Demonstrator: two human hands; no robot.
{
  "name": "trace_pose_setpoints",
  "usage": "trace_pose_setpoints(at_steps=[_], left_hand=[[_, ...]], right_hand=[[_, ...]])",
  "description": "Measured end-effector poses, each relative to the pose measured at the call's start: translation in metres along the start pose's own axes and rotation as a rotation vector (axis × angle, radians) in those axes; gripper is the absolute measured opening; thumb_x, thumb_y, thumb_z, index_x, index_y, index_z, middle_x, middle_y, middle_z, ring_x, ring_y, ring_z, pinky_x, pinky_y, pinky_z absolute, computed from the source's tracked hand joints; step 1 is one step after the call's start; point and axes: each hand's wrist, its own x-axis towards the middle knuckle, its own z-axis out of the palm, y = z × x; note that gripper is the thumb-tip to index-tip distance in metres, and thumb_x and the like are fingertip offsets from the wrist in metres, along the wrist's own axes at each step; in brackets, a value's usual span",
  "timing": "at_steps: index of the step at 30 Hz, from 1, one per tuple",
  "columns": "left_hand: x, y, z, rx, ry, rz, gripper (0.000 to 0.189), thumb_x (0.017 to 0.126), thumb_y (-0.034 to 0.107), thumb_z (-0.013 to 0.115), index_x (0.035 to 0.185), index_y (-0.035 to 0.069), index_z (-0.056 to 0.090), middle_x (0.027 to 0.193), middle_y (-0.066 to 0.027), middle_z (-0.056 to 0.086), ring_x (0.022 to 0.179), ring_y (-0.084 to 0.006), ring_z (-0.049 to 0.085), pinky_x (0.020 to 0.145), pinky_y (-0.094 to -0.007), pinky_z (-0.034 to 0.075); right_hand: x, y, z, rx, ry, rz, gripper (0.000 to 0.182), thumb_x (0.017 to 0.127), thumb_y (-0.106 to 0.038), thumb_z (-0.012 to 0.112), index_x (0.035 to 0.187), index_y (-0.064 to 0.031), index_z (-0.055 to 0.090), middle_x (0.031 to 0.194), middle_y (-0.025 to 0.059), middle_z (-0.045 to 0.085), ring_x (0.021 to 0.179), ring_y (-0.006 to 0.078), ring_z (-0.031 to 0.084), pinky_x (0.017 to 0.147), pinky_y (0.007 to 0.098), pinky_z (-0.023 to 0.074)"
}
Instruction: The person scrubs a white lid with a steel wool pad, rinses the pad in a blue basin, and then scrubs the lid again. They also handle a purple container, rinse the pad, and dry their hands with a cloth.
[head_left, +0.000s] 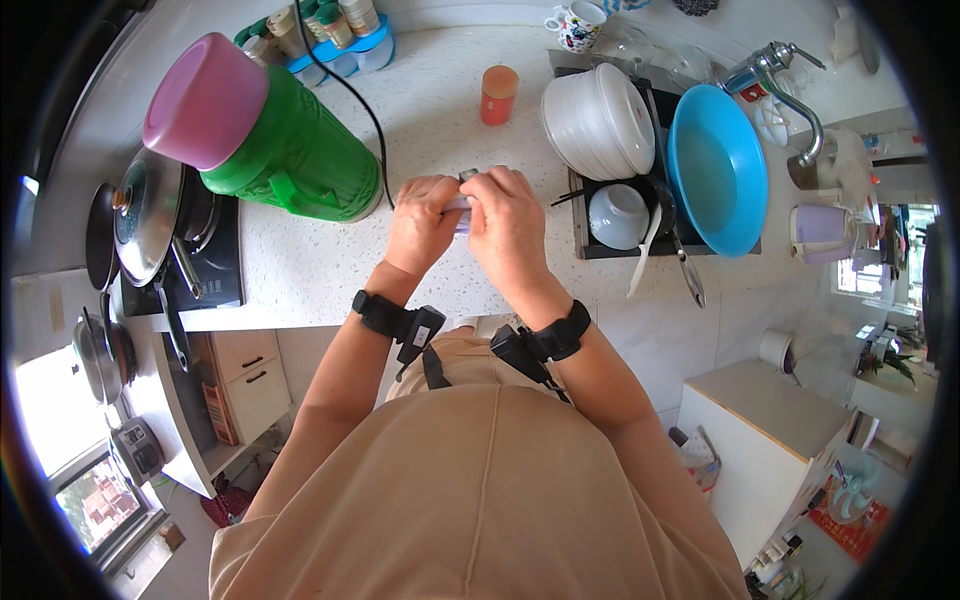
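My left hand (421, 225) and my right hand (511, 221) meet over the speckled white countertop (315, 262). Between them they pinch a small pale item (463, 222), whitish with a purple tint and a grey tip at the top. Fingers cover most of it, so I cannot tell exactly what it is. Past my hands, an orange-red cylindrical container (499, 95) stands on the counter. A green thermos-like jug (300, 150) with a pink cap (206, 101) is to the left of my left hand. Black straps with small devices circle both wrists.
Right of my hands, white plates (600, 121), a pale bowl (619, 216) and a blue basin (718, 171) crowd the sink by the faucet (780, 75). A lidded pan (150, 217) sits on the cooktop at left. A black cable (360, 101) crosses the counter; spice jars (334, 26) stand behind.
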Motion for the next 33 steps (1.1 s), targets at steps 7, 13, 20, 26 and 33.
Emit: trace_pose_setpoints(at_steps=[7,13,20,26,33], left_hand=[[-0.008,0.007,-0.004,-0.177,0.110,-0.124,0.040,0.069,0.004,0.069,0.108,0.005,0.057,0.091,-0.0120,0.062,0.089,-0.0336,0.058,0.087,-0.0413,0.044],[-0.024,-0.008,-0.002,-0.019,0.034,-0.095,0.035,0.074,0.008,0.071,0.106,0.003,0.059,0.095,-0.0116,0.064,0.092,-0.0290,0.060,0.098,-0.0435,0.041],[-0.017,-0.005,0.002,0.065,0.090,-0.015,0.019,0.073,0.006,0.067,0.090,0.003,0.059,0.081,-0.0110,0.065,0.080,-0.0278,0.062,0.091,-0.0424,0.045],[-0.017,-0.007,0.007,0.091,0.128,-0.019,0.016,0.073,0.008,0.068,0.085,0.004,0.059,0.070,-0.0075,0.064,0.069,-0.0254,0.062,0.088,-0.0400,0.046],[-0.017,0.002,0.008,0.001,0.156,-0.036,0.023,0.073,0.011,0.074,0.094,0.004,0.065,0.079,-0.0082,0.068,0.070,-0.0247,0.063,0.088,-0.0398,0.046]], right_hand=[[0.006,0.014,-0.019,-0.037,-0.062,0.063,0.020,0.074,0.006,0.059,0.089,-0.0079,0.059,0.085,0.0101,0.060,0.083,0.0317,0.059,0.068,0.0401,0.0483],[0.004,0.021,-0.027,0.079,-0.083,0.124,0.019,0.074,0.008,0.059,0.088,-0.0047,0.058,0.085,0.0108,0.060,0.079,0.0323,0.059,0.067,0.0394,0.0476],[0.006,-0.007,0.005,-0.152,-0.074,-0.186,0.016,0.067,0.003,0.059,0.081,-0.0038,0.056,0.081,0.0090,0.055,0.078,0.0283,0.054,0.067,0.0376,0.0465],[0.011,-0.015,0.014,-0.184,-0.150,-0.169,0.021,0.067,0.005,0.061,0.086,-0.0030,0.058,0.084,0.0100,0.056,0.080,0.0298,0.055,0.069,0.0381,0.0473],[0.005,0.015,-0.017,0.006,0.022,0.110,0.014,0.076,0.005,0.058,0.086,-0.0038,0.059,0.085,0.0120,0.061,0.082,0.0322,0.060,0.069,0.0389,0.0489]])
